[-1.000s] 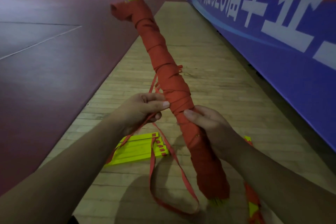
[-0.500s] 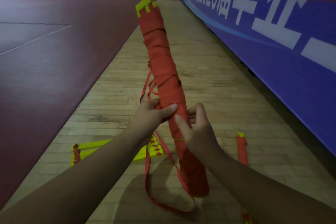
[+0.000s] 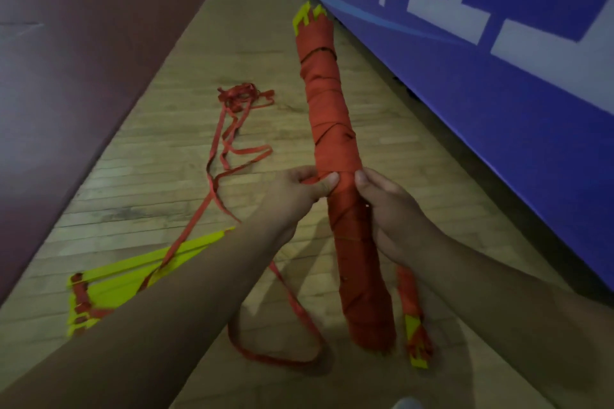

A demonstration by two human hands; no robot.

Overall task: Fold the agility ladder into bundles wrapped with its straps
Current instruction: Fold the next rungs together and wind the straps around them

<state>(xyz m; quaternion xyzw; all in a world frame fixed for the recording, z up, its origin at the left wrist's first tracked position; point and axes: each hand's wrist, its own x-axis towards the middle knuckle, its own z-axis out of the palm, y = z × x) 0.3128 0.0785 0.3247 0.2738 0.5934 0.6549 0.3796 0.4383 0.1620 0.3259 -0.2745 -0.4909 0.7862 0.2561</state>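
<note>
A long ladder bundle [image 3: 332, 116], yellow rungs wound in red strap, stands tilted in front of me with yellow rung ends sticking out of its top. My left hand [image 3: 295, 196] pinches the strap against the bundle's middle from the left. My right hand [image 3: 388, 216] grips the bundle from the right at the same height. A loose red strap [image 3: 292, 309] trails from under my left forearm and loops on the floor. A second stack of yellow rungs [image 3: 133, 279] lies on the floor at the lower left.
More red strap [image 3: 232, 129] lies tangled across the wooden floor strip behind the rungs. A smaller wrapped bundle [image 3: 412, 312] lies by the big bundle's foot. A blue banner wall [image 3: 498, 109] runs along the right. Dark red court flooring [image 3: 66, 76] spreads to the left.
The view has tilted down and right, bringing the tangled strap on the floor into sight. The bundle's top now leans toward the banner. Both hands stay at its middle.
</note>
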